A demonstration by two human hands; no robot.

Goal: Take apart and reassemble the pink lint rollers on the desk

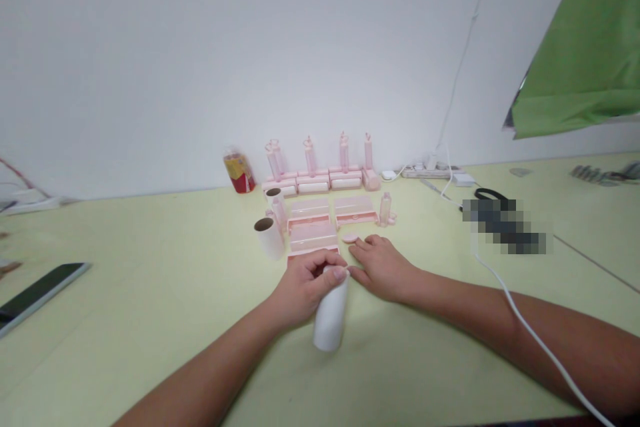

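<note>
My left hand is closed around the upper end of a white lint-roller refill roll, which stands slightly tilted over the table. The roll's top edge is partly hidden by my thumb and fingers. Beside it, my right hand rests low with its fingers apart; the thumb is near the roll's top edge. Its fingertips are close to a small round pink cap; whether they touch it I cannot tell. Just beyond my left hand lies a pink case with a clear lid.
Two white rolls with brown cores stand left of more open pink cases. A pink handle stands right. Several assembled pink rollers line the wall near a red-yellow package. A white cable crosses my right forearm; a tablet lies left.
</note>
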